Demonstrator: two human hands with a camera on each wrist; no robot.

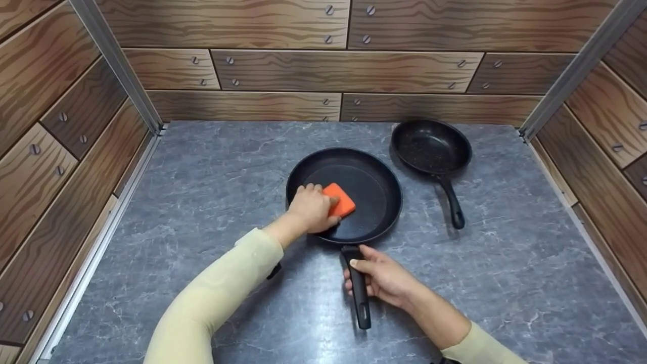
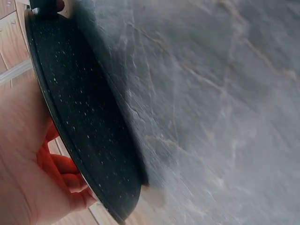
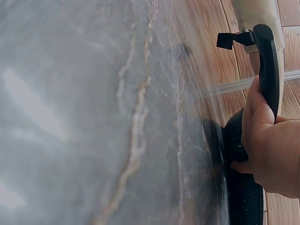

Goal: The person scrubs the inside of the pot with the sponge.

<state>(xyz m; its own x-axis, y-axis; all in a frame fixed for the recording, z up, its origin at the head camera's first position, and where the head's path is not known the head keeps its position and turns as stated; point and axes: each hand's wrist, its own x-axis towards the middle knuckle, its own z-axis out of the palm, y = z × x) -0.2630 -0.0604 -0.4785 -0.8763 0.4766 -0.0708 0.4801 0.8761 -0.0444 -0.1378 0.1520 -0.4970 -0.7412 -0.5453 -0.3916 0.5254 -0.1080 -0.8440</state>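
Note:
A large black frying pan (image 1: pixel 374 194) sits on the grey table with its handle (image 1: pixel 362 298) towards me. My left hand (image 1: pixel 309 206) reaches over its left rim and holds an orange sponge (image 1: pixel 342 201) against the pan's inside. The left wrist view shows the pan's speckled outer wall (image 2: pixel 89 117) in front of the left hand (image 2: pixel 33 164), where the sponge is mostly hidden. My right hand (image 1: pixel 386 278) grips the handle near the pan, thumb on top and fingers underneath. From the right wrist, the right hand (image 3: pixel 276 145) appears around the black handle (image 3: pixel 268 65).
A smaller black frying pan (image 1: pixel 432 146) stands at the back right, its handle (image 1: pixel 453 207) pointing to the front. Wood-patterned panels (image 1: pixel 343 71) close off the back and both sides of the marbled grey table (image 1: pixel 212 167).

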